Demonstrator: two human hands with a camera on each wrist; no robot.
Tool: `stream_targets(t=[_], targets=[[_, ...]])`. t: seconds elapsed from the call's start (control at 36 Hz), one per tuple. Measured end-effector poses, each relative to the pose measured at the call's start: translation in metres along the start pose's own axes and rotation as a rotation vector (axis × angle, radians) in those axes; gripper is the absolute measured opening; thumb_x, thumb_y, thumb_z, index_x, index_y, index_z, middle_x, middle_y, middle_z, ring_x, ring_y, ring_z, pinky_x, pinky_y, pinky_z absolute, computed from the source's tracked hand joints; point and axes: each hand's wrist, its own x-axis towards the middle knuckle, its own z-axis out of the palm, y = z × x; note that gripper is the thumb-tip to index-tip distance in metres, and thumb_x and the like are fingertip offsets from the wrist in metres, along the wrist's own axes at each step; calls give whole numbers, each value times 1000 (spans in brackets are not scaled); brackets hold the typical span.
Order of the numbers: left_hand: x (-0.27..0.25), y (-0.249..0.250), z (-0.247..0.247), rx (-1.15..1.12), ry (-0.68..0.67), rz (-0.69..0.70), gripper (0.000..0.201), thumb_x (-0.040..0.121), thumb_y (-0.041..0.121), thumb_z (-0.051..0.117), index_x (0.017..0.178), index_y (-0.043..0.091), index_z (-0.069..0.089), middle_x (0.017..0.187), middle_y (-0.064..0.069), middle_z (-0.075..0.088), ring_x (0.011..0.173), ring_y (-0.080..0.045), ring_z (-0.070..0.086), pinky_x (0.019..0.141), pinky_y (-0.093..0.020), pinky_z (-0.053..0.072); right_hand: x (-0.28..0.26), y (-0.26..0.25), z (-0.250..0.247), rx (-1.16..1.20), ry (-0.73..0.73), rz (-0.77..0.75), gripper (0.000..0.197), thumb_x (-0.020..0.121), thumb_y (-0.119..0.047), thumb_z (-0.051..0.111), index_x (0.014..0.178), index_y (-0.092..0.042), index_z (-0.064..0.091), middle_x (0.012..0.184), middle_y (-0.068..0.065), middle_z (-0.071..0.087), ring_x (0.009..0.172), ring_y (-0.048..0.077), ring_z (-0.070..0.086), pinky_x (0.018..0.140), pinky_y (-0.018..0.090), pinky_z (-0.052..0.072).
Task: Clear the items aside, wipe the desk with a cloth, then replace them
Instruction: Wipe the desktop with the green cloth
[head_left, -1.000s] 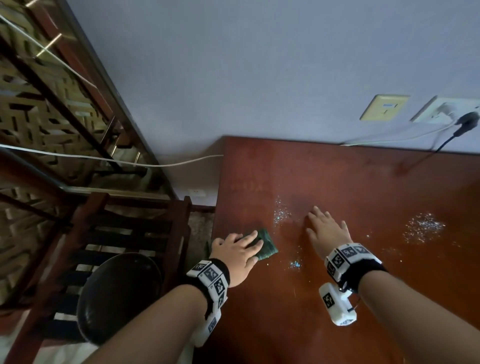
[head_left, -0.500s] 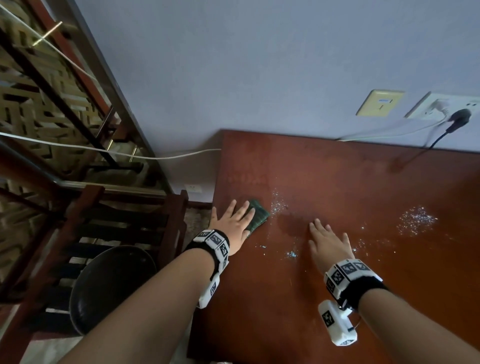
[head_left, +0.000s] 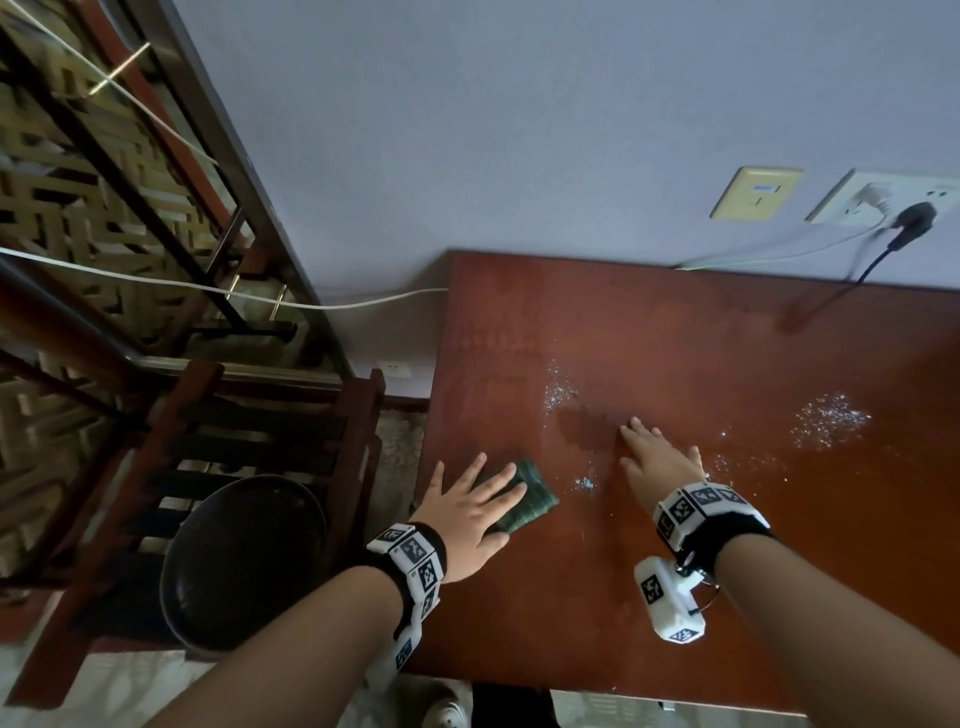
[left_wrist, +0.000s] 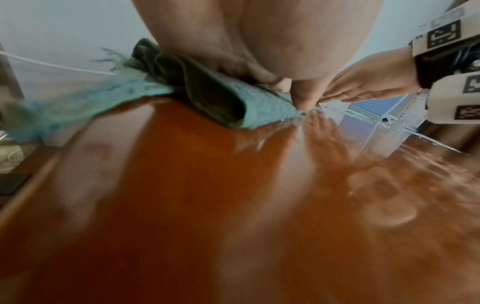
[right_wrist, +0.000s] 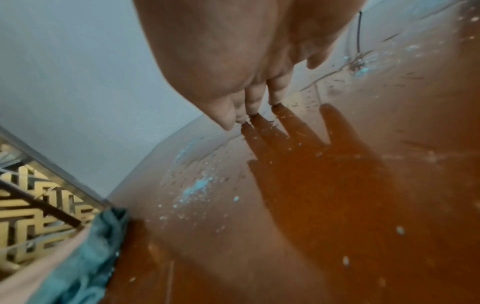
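Observation:
A folded green cloth (head_left: 532, 493) lies on the red-brown desk (head_left: 701, 571) near its left edge. My left hand (head_left: 467, 506) presses flat on the cloth with straight, spread fingers; the left wrist view shows the cloth (left_wrist: 215, 96) bunched under the palm. My right hand (head_left: 657, 460) rests flat on the desk to the right of the cloth, its fingertips (right_wrist: 246, 115) touching the wood. Pale blue specks (head_left: 831, 418) are scattered over the desk, with smaller patches (head_left: 561, 384) beyond the hands.
A dark round bin (head_left: 244, 561) stands on the floor left of the desk, beside a wooden slatted chair (head_left: 249, 441). Wall sockets (head_left: 883, 200) with a black plug and cables sit above the desk's far edge. A white cable (head_left: 208, 288) runs to the left.
My left hand has drawn the cloth back toward me along the desk's left edge after pushing it away. The right hand has stayed flat in about the same place.

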Motion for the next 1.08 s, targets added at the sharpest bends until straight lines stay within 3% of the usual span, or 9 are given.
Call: stream_targets(t=[0.11,0.25,0.47,0.64,0.81,1.08], targets=[[-21,6,13,-28,-8,9,62,105,47,28,156,39,-7,160,21,-24,146,-16,-30,117,-62,-11,-19,-1,8,50,63,13,56,101,-28,35,152,-22,12,160,-8,7,147,10,7,120,46,3],[-31,8,23,2,58,-22,59,107,41,26,156,40,-8,161,20,-21,148,-19,-26,118,-64,-6,-46,-2,23,-56,64,8,58,101,-27,34,153,-20,9,160,-7,7,146,8,9,119,44,1],[-1,6,-10,-110,63,-281,59,108,39,21,156,38,-12,161,18,-24,150,-24,-23,116,-65,-4,-55,-7,33,-134,-48,41,59,99,-23,30,153,-15,6,161,-1,3,147,15,10,120,45,6],[21,10,-30,-132,25,-348,60,108,40,21,156,35,-15,161,14,-27,149,-26,-24,117,-66,-2,-53,-7,33,-127,-75,50,61,99,-24,33,153,-16,5,160,0,0,147,16,8,120,46,6],[28,13,-26,-110,41,-298,61,107,44,23,156,37,-14,161,14,-26,149,-25,-25,117,-65,-3,-54,-4,32,-133,-80,32,61,100,-26,30,153,-18,3,160,-3,-3,147,14,7,120,47,4],[-7,22,12,-3,72,-40,59,107,42,27,156,42,-5,162,18,-20,149,-23,-25,117,-65,-6,-56,1,29,-151,-86,2,58,101,-39,23,153,-21,5,160,-6,-1,147,12,9,119,47,2]])
